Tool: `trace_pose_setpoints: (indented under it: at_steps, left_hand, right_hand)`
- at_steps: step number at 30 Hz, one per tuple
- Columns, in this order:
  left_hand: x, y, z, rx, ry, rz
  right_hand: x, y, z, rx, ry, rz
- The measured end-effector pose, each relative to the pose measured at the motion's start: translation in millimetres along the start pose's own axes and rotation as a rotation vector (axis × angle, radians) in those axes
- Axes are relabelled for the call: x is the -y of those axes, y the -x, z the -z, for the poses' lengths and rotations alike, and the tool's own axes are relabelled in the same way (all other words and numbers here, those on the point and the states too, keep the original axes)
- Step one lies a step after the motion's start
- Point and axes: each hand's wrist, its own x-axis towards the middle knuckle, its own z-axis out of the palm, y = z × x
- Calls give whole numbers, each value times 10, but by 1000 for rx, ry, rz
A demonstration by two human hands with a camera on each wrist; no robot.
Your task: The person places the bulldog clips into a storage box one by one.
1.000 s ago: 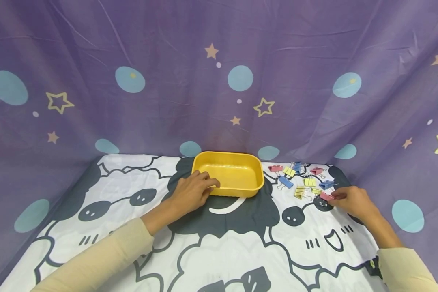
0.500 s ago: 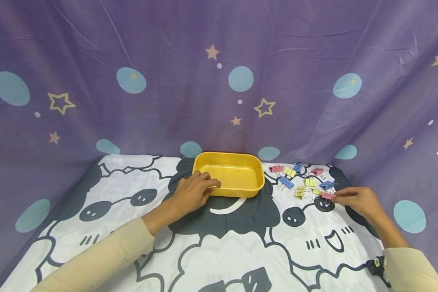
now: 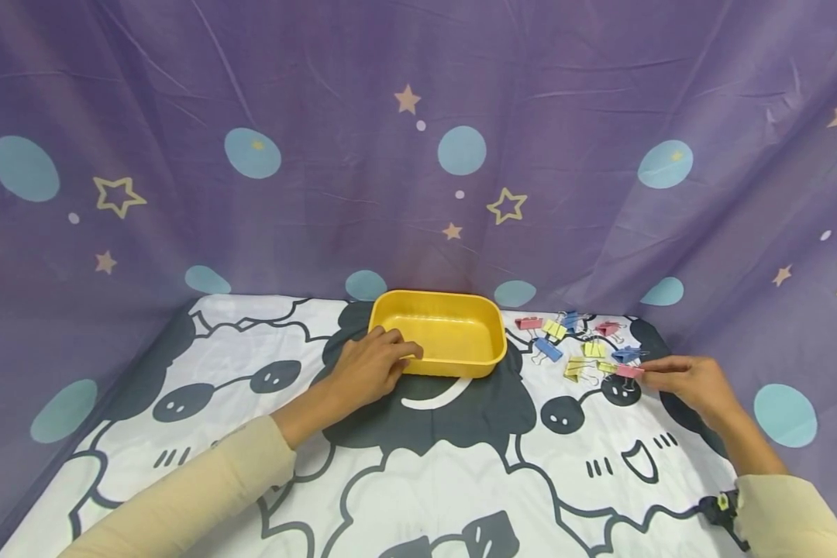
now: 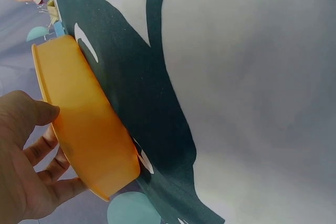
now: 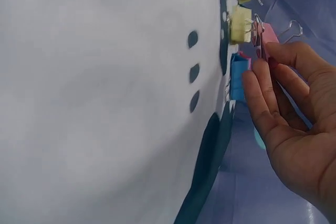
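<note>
My left hand point(image 3: 368, 366) grips the near left rim of a yellow plastic container point(image 3: 453, 366). In the left wrist view the thumb lies against the container's outer wall point(image 4: 89, 114), with the other fingers beyond the rim. At the right my right hand point(image 3: 694, 391) pinches a pink binder clip point(image 3: 628, 372) between thumb and fingertips. The right wrist view shows the pink clip point(image 5: 269, 34) with its wire handles sticking out. A yellow binder clip point(image 5: 241, 24) and a blue binder clip point(image 5: 239, 77) lie close by the fingers.
Several more binder clips lie right of the container, among them a blue clip point(image 3: 547, 349), a pink clip point(image 3: 528, 323) and a yellow clip point(image 3: 575, 369). A purple patterned curtain point(image 3: 335, 178) rises behind the cartoon-print cloth point(image 3: 432, 496).
The right hand has turned slightly, its fingers now more level, and the pink clip has tilted with it. The left hand and the container stay in place.
</note>
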Motion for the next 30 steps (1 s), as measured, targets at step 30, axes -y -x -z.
trace_pose_setpoints:
  at_steps: [30]
  left_hand:
    - [-13,-4,11,20,6,11]
  right_hand:
    - [334,-36,-99,-26,-13,68]
